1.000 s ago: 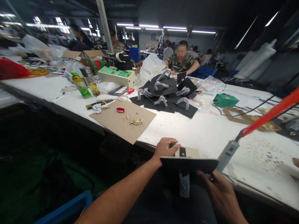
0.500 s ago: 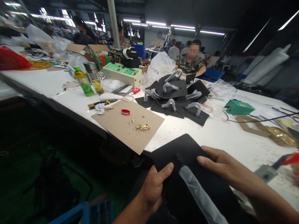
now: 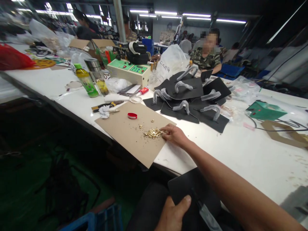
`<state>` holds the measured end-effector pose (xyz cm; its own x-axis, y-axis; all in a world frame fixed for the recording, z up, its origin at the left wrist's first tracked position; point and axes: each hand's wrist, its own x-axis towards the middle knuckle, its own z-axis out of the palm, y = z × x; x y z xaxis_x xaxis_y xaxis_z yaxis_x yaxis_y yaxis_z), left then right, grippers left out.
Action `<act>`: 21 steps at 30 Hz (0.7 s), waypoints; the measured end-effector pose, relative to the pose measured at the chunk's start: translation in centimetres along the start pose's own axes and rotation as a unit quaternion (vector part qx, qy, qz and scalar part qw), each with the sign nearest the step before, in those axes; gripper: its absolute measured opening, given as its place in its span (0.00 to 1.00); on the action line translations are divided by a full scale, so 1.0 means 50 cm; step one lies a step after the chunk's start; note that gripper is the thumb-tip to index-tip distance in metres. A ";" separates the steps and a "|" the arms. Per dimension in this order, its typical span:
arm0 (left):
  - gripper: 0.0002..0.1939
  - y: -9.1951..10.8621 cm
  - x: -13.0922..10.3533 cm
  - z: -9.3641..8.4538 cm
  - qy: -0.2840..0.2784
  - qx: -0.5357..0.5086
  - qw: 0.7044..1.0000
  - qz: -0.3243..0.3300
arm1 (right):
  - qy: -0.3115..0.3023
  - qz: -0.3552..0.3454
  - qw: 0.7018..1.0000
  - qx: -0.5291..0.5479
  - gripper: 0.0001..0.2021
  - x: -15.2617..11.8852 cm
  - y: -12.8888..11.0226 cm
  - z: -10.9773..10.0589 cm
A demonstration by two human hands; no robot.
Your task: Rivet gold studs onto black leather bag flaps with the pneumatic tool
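A: What is nearest, on this side of the cardboard sheet (image 3: 130,138)?

B: The person's left hand (image 3: 173,214). It grips a black panel (image 3: 190,181) below the sheet's near right edge, thumb pressed on top, beside a handle (image 3: 208,218) in a cloudy wrapping.

A: And the right hand (image 3: 174,134)?

B: It reaches over the sheet's right edge, fingers bent, tips at a small heap of gold rings (image 3: 154,133). Whether they pinch a ring, one cannot tell.

A: Where does that heap lie?

B: On the right part of the sheet, with two loose rings near it and a red band (image 3: 132,115) farther back.

A: Next, going outward?

B: Pliers (image 3: 108,106) lie at the sheet's far left corner. Behind its far right side, more black panels (image 3: 190,93) with wrapped handles are piled up. A green-capped bottle (image 3: 86,81) stands beyond the sheet to the left.

A: Farther off?

B: A pale control box (image 3: 130,72) stands behind the sheet, a white plastic bag (image 3: 172,61) right of it; past the pile sits a person in a camouflage shirt (image 3: 205,59).
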<state>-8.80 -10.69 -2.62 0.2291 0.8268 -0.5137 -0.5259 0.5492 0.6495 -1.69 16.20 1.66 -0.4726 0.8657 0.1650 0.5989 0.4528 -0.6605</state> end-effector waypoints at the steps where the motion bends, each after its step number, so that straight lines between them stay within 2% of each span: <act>1: 0.36 0.001 0.001 -0.002 -0.004 0.005 1.000 -0.005 | -0.001 0.000 1.000 -0.007 0.15 0.005 0.004 0.007; 4: 0.39 0.010 0.000 -0.001 -0.020 0.019 1.000 -0.012 | 0.001 0.005 1.000 -0.030 0.12 0.011 0.009 0.017; 10: 0.38 0.033 -0.002 0.019 -0.046 0.008 0.999 0.007 | 0.033 0.016 0.998 -0.056 0.06 0.017 0.004 0.031; 13: 0.36 0.040 -0.008 0.032 -0.026 -0.002 1.000 0.008 | 0.050 0.015 0.998 -0.040 0.05 0.020 -0.003 0.029; 15: 0.34 0.045 -0.018 0.041 -0.007 -0.004 1.000 0.010 | 0.062 0.022 0.998 -0.019 0.07 0.008 -0.013 0.009; 18: 0.30 0.052 -0.035 0.051 0.010 0.016 1.000 0.012 | 0.087 0.049 0.995 0.019 0.10 -0.059 -0.039 -0.056; 21: 0.26 0.056 -0.044 0.059 0.022 0.056 0.998 0.032 | 0.129 0.075 0.985 0.081 0.11 -0.199 -0.079 -0.138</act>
<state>-8.36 -10.62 2.02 0.1603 0.8563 -0.4910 -0.4436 0.5069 0.7391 5.12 7.25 7.71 -0.1932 0.9553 0.2237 0.5292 0.2934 -0.7962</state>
